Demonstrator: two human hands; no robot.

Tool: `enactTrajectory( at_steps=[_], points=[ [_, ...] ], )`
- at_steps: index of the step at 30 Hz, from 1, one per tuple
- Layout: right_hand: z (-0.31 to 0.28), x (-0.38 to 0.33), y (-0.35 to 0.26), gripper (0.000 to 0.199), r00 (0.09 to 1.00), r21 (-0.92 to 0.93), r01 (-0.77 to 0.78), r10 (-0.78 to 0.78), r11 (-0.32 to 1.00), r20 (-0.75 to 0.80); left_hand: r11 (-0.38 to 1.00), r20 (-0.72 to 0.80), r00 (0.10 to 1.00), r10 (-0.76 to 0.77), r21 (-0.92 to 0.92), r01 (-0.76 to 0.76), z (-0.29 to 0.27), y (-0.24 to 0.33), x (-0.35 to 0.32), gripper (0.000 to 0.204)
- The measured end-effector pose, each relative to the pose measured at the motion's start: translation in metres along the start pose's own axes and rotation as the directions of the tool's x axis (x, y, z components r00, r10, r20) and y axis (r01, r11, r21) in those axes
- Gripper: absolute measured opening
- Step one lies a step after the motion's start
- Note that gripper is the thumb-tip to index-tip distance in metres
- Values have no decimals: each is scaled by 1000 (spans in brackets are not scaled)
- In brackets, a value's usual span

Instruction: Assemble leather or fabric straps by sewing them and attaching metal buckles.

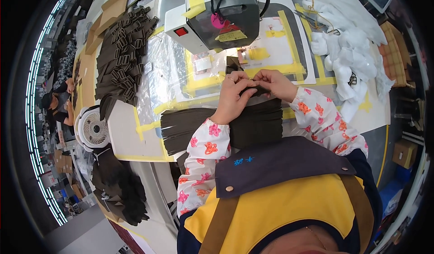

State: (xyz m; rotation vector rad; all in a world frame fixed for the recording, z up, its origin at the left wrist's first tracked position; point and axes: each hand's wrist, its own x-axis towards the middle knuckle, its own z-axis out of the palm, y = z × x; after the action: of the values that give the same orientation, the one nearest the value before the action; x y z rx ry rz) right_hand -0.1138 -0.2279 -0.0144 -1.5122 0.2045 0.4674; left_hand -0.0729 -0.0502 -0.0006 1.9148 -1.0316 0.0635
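Both of my hands are just in front of the sewing machine, closed on one dark brown fabric strap. My left hand pinches it from the left, thumb against the fingers. My right hand grips the other side with bent fingers. The strap is bunched between them, and the fingers hide part of it. Another dark folded piece shows under the machine head, just beyond my left fingertips; I cannot tell if it joins the strap. Below my hands lies a wide row of dark brown strips.
Straps with metal buckles are piled at the left, beside an open cardboard box. A white fan stands at the table's left edge. White fabric and scissors lie at the right. Other people work far left.
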Motion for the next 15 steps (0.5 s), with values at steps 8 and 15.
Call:
enactTrajectory(
  at_steps=[8,15],
  points=[
    [26,26,37,10,999,56,13,-10,998,-50,851,171,856,-488,-124,510,-12,-6,-22,9],
    [28,10,20,10,983,-140,175,-181,974,-29,885,308,832,-461,91,457,-17,-3,-9,14]
  ],
)
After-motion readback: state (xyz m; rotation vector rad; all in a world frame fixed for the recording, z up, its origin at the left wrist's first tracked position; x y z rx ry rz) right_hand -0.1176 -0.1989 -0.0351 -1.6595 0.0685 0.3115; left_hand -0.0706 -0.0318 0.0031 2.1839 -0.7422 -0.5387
